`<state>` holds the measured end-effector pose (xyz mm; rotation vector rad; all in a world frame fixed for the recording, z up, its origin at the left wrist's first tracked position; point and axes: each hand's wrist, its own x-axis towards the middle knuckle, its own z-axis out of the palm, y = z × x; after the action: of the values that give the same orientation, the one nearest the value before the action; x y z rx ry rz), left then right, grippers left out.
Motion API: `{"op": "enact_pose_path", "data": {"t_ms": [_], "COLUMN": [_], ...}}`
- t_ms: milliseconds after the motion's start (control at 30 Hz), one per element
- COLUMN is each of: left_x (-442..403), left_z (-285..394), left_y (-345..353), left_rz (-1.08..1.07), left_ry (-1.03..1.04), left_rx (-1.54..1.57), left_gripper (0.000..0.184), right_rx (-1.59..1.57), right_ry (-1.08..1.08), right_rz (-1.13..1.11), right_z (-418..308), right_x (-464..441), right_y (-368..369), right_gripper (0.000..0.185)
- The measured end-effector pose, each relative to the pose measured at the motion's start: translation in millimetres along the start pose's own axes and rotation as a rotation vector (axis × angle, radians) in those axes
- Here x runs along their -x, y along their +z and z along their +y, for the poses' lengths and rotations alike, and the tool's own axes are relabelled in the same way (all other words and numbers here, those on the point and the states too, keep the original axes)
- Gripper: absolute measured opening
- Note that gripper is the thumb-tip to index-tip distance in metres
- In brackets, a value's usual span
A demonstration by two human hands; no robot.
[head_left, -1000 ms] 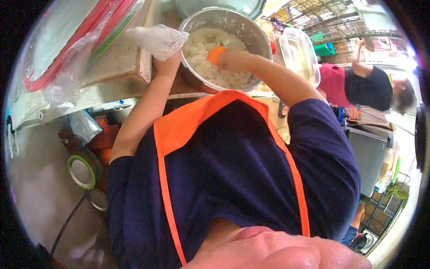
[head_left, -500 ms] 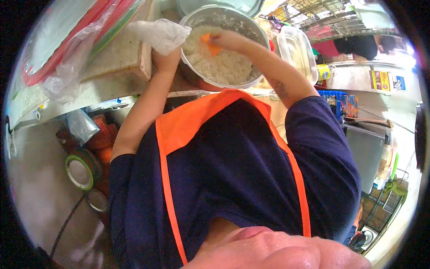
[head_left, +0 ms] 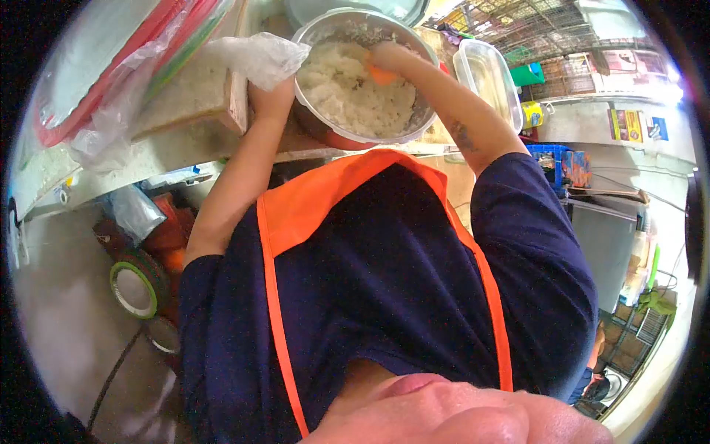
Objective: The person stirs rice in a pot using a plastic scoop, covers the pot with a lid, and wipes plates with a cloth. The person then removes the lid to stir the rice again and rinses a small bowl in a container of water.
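Note:
A large metal pot (head_left: 319,120) of white cooked rice (head_left: 347,81) stands in front of me. My right hand (head_left: 390,58) reaches into it near the far right side, closed around an orange scoop (head_left: 381,75) whose end is down in the rice. A darker hollow shows in the rice beside the scoop. My left hand (head_left: 272,96) is at the pot's left rim, with a clear plastic bag (head_left: 270,59) over it. The plastic hides most of its fingers, which appear closed on the bag.
A wooden box or board edge (head_left: 235,96) lies left of the pot, under red-rimmed, plastic-wrapped items (head_left: 111,81). Behind the pot sits a round lid or basin (head_left: 407,9). Right of it stands a clear plastic container (head_left: 484,78), then a yellow container (head_left: 532,115).
My right hand and the scoop have moved right across the pot, uncovering more rice on the left. My left hand stays near the rim. A dark and pink shape has left the upper right background.

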<state>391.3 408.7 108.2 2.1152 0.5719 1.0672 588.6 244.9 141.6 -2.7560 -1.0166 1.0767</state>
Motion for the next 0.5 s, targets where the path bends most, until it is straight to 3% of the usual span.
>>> {"op": "enact_pose_path", "data": {"t_ms": [33, 100, 133, 167, 300, 333, 467, 500], "left_x": [3, 4, 3, 5, 3, 3, 5, 5], "left_z": [-5, -15, -20, -20, -7, -10, -9, -7], "left_y": [2, 9, 14, 13, 6, 6, 3, 3], "left_rz": [-0.015, -0.022, 0.001, 0.005, -0.022, -0.042, -0.087, -0.091], "left_ry": [0.016, 0.029, 0.037, 0.04, -0.021, -0.038, -0.097, -0.111], "left_rx": [-0.007, -0.016, -0.044, -0.057, -0.012, 0.001, -0.033, -0.046], "left_gripper": [0.059, 0.054, 0.052, 0.051, 0.049, 0.049, 0.049, 0.048], "right_rx": [0.256, 0.665, 0.67, 0.008, -1.322, -1.324, -0.311, -0.226], "right_ry": [0.029, -0.361, -0.365, -0.249, -0.015, -0.018, -0.322, -0.244], "right_rz": [-0.079, 0.11, 0.113, 0.113, 0.122, 0.123, 0.285, 0.33], "right_z": [10, 26, 20, 6, -94, -95, -39, -24], "right_x": [-2, 7, 2, 2, 54, 54, 0, -12], "right_y": [14, 75, 73, 73, 26, 18, -1, 0], "right_gripper": [0.028, 0.02, 0.02, 0.02, 0.021, 0.021, 0.024, 0.03]}}
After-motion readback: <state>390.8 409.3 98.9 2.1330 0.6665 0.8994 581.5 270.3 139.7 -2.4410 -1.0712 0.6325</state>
